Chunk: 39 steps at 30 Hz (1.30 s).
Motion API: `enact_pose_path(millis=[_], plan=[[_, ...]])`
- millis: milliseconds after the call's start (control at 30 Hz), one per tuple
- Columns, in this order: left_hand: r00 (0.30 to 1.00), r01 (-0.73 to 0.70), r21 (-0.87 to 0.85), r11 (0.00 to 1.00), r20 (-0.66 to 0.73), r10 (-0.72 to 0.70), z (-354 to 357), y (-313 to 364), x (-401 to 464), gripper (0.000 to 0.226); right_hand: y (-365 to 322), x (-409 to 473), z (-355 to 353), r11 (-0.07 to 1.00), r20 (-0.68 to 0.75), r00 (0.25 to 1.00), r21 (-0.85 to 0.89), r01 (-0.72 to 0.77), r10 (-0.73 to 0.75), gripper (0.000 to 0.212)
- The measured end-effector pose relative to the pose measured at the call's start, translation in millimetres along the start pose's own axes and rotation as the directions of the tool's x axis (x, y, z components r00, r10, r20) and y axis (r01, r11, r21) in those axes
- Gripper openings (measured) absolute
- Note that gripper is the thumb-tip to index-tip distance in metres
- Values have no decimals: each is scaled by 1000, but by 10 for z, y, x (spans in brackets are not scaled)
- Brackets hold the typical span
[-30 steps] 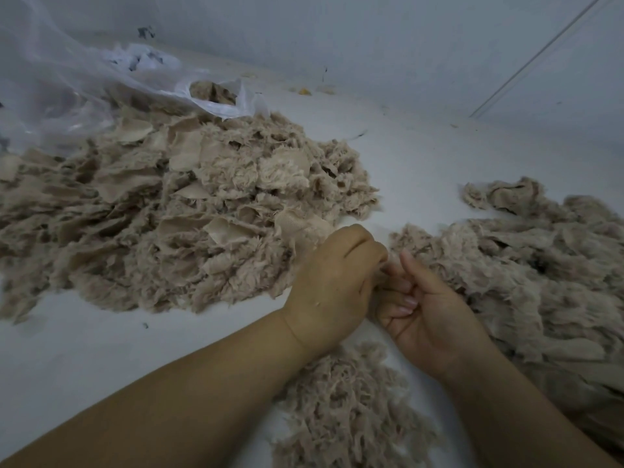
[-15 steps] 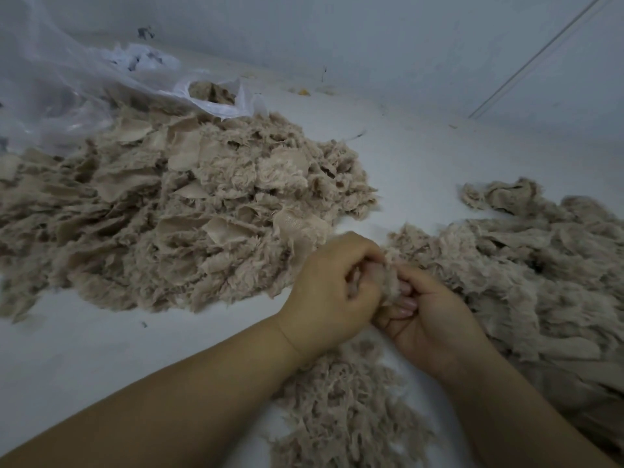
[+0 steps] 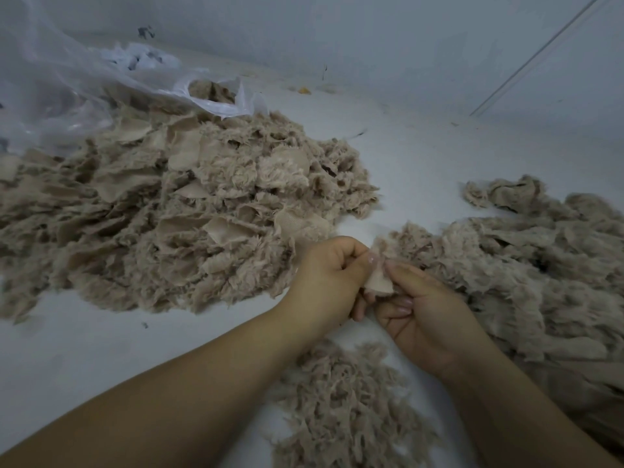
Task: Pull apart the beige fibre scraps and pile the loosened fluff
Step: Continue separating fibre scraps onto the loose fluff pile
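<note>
"Three heaps, nearest first: the small pile of fluff lies on the white bench right under the forearms, closest to us."

"And the piece being worked?"

"Just above that pile, held in the air between both hands. The scrap stands roughly upright, its long axis running from the frayed tuft at the top, away from the person, down to the flat woven edge at the bottom, towards them. The left hand has its fingers curled and pinches the scrap's left side; the right hand pinches the right side with thumb and forefinger, its other fingers curled beneath. Neither is nearer: the scrap sits squarely between the two grips, so I'd say the pull has to go sideways, across that axis."

"Where would the loosened stuff go?"

"Straight down onto the near pile, I'd guess. Further out, the heap on the right lies just beyond the right hand, the big heap on the left lies behind the left, and a clear plastic bag sits at the far back."
</note>
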<state>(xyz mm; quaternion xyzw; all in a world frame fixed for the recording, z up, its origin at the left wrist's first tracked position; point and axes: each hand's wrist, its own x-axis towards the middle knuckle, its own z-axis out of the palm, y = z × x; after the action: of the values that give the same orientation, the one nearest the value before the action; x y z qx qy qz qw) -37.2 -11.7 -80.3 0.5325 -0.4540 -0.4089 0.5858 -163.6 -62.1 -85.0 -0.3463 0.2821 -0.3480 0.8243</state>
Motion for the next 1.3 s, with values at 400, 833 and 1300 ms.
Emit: enact_pose_path(millis=[400, 833, 1300], plan=[[999, 25, -16, 1000, 34, -25, 0, -34, -34, 22, 36, -1, -7, 1000, -46, 999, 0, -16, 16, 31], [948, -116, 993, 20, 105, 301, -463, 176, 155, 12, 28, 5, -20, 961, -166, 986, 267, 76, -32, 19], [908, -395, 910, 129, 366, 203, 105, -26, 230, 17, -3, 37, -78, 910, -120, 993, 412, 55, -6, 16]])
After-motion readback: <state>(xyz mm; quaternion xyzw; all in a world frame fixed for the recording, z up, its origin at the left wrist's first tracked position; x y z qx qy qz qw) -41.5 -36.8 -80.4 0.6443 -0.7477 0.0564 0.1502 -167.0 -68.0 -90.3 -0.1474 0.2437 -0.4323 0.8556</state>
